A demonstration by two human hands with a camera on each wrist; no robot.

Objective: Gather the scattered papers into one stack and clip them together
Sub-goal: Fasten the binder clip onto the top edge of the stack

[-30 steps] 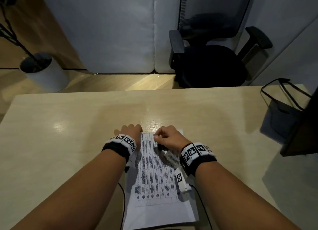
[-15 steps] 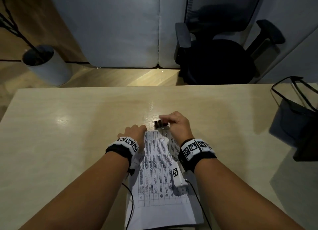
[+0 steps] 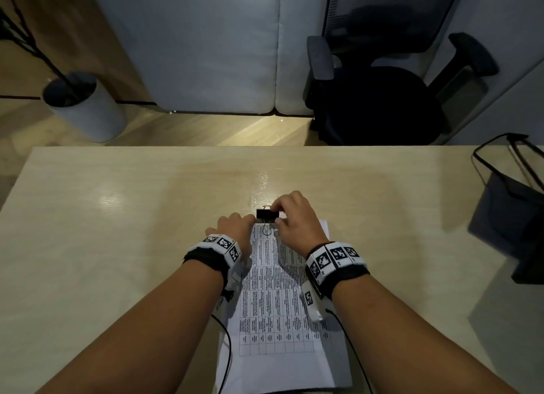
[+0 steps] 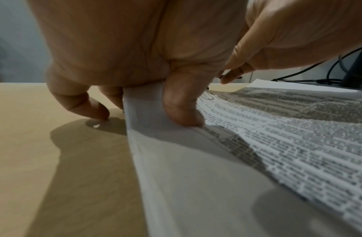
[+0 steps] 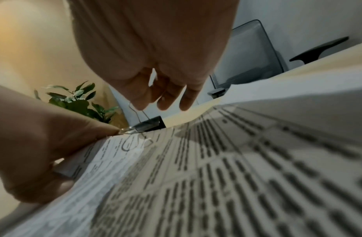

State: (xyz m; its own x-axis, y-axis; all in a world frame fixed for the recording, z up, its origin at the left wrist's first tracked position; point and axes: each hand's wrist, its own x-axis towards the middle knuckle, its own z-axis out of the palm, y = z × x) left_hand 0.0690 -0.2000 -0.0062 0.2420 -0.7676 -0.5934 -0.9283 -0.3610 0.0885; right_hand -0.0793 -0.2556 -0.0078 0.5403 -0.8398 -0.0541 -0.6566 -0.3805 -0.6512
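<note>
A stack of printed papers [image 3: 276,305] lies on the table in front of me, a table of text on its top sheet. My left hand [image 3: 249,222] pinches the stack's top left corner; its thumb [image 4: 182,105] lies on top and the paper [image 4: 196,176] bends up there. A black binder clip [image 3: 267,215] sits at the stack's top edge. My right hand [image 3: 279,216] pinches the binder clip [image 5: 150,124]: the thumb touches its end and a fingertip [image 5: 138,104] rests on the upright wire lever. The other lever lies flat on the top sheet [image 5: 216,176].
The pale wooden table [image 3: 117,246] stretches left and beyond the stack. A dark bag [image 3: 512,217] with thin handles stands at the table's right edge. Past the far edge are a black office chair [image 3: 382,105] and a white plant pot [image 3: 85,111].
My right hand has moved from the sheet up to the stack's top edge with the clip. The clip, held just beyond the edge half a second ago, now sits at the edge.
</note>
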